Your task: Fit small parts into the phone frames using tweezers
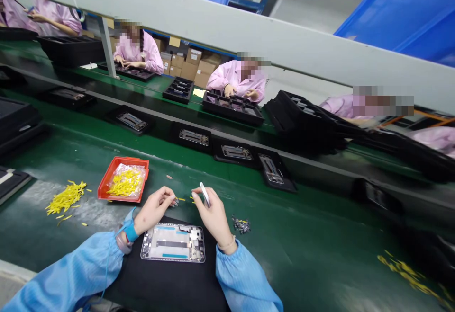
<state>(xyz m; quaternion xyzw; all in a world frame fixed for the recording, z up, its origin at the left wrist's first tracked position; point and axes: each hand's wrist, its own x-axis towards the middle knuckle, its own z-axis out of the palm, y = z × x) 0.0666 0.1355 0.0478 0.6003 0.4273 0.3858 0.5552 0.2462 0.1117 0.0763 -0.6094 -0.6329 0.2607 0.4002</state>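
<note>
My left hand [154, 211] is closed in a pinch, with a small yellow strip [181, 200] sticking out at its fingertips. My right hand [213, 215] is wrapped round a slim white pen-like tool [204, 193]; its tip is hidden. Another bit of yellow shows beside the right fingertips. Below both hands, an opened phone frame [173, 243] with circuit boards, a dark flex cable and blue strips lies flat on a black mat [170, 283]. To the right of my right hand sits a small heap of dark little parts [241, 225].
A red bin [104, 186] holds a bag of yellow strips; a loose yellow pile [66, 198] lies left of it, and more strips [405, 271] lie far right. Beyond, black trays with phone frames [194, 137] line the belt. Co-workers in pink [236, 77] sit opposite.
</note>
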